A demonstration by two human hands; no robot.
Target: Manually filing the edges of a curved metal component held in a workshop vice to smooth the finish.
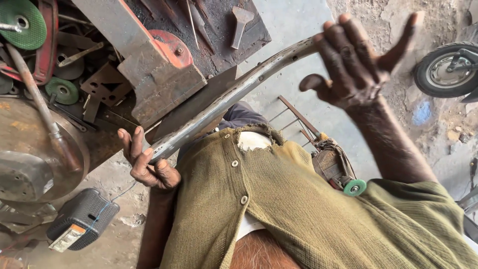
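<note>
- Head view, far left: two green grinding discs, one (22,22) cut off by the top corner, the other (62,90) lying lower among rusty scrap; the clutter between them is too tangled to sort out
- a long rusty rod (35,94) slants down across a round metal plate (20,124), whose left part runs out of frame
- at bottom left, a black ribbed box (82,219) lies on the floor; its near end carries a small rectangular panel, orange above white, and what is printed on it cannot be read
- a heavy rusted steel block (149,69) sits on the dark tabletop (249,37), with one red disc (172,47) half hidden behind it; a flat wedge-shaped tool (240,22) lies further along
- left hand (144,162): clenched round the lower end of the curved metal bar (234,92); the bar's tip is hidden inside the fist
- one bar only, drilled with small holes, rising from that fist over the tabletop's edge and the olive cardigan (298,209) up to the right
- on the floor beyond the cardigan, a grinder (331,164) with a third green disc (354,187); its body is partly hidden by the sleeve
- right hand (356,65): open, fingers spread, gripping nothing; the bar's upper end disappears behind the palm, so contact cannot be told
- far right: one tyre (445,69), cut off by the frame; a blue patch (422,113) on the ground below it
</note>
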